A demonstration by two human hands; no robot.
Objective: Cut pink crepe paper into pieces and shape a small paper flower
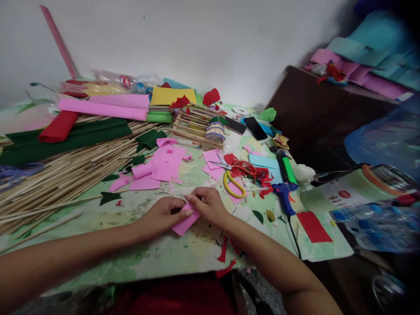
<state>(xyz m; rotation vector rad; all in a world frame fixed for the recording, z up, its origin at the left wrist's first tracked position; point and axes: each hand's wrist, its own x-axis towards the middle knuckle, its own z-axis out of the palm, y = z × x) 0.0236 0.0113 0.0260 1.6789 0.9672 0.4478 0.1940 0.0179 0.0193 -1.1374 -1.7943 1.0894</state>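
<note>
A small piece of pink felt (pixel 184 224) is held between both hands over the near part of the table. My left hand (pixel 166 214) pinches its left side, thumb on top. My right hand (pixel 210 204) grips the upper right edge with thumb and curled fingers; part of the piece is hidden there. Beyond the hands lie more pink felt pieces (pixel 167 162), some cut or rolled. Scissors with red handles (pixel 244 167) and a yellow-handled pair (pixel 233 186) rest among red scraps. A blue glue gun (pixel 285 197) lies to the right with its cord hanging toward the table edge.
Many thin wooden sticks (pixel 82 170) cover the left side, with dark green felt (pixel 68 139) on them. Behind stands a small stick frame (pixel 197 127). A phone (pixel 255 128) lies further back. At right are a large jar (pixel 354 190) and a red felt rectangle (pixel 314 226).
</note>
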